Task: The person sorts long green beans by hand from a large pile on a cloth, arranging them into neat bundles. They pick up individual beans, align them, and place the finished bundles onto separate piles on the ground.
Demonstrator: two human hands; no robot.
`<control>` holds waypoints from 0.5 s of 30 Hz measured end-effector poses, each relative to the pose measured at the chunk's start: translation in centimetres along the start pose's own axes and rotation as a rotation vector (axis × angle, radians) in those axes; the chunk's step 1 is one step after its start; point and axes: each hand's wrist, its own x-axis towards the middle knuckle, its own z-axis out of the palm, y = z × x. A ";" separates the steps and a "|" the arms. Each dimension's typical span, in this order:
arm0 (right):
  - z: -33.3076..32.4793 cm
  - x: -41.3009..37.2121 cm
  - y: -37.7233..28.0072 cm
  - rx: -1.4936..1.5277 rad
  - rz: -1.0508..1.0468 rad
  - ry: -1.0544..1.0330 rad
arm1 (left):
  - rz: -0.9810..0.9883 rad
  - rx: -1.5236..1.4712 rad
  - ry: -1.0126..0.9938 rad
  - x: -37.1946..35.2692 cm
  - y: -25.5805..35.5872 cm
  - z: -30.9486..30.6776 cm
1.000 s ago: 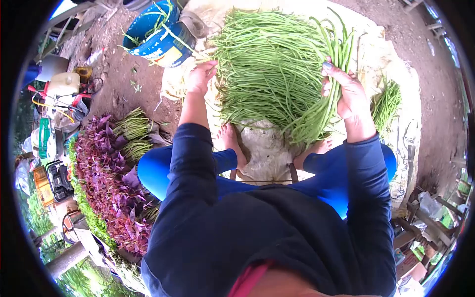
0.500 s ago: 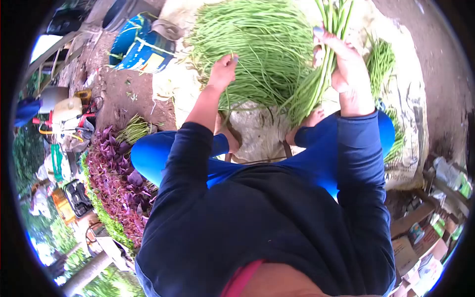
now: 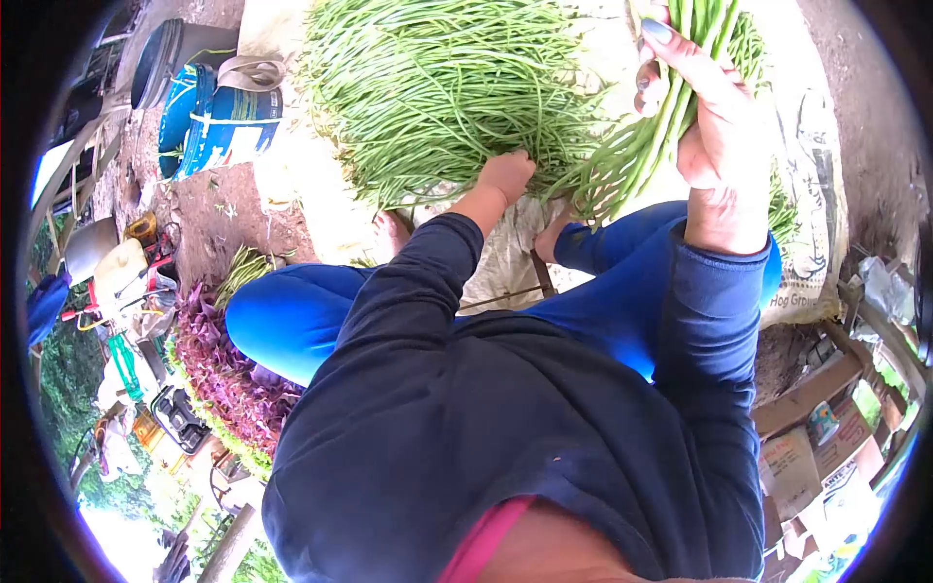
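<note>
A broad pile of long green beans lies on pale sacking in front of me. My right hand is closed round a bunch of long beans, raised at the right of the pile, with the loose ends fanning down to the left. At the pile's near right edge my left hand is closed, fingertips pinched together against the beans. What is between those fingertips is hidden.
A blue container with a strap stands at the left, next to a dark bucket. Purple leafy plants lie beside my left knee. More beans lie on the printed sack at right. Cardboard boxes are at lower right.
My left hand has moved right and nearer to me, from over the pile's left part to its near right edge. My right hand still grips the bunch. The whole view has shifted slightly.
</note>
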 end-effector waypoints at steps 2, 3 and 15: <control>0.0 -0.1 -0.4 -0.013 -0.012 0.028 | -0.021 -0.034 -0.027 -0.2 0.0 -0.2; 0.1 -0.2 -0.5 -0.021 -0.022 0.058 | -0.022 -0.032 -0.024 -0.4 0.0 -0.5; 0.0 0.6 1.5 -0.016 -0.161 -0.018 | -0.158 -0.788 0.255 -7.0 -2.3 -18.6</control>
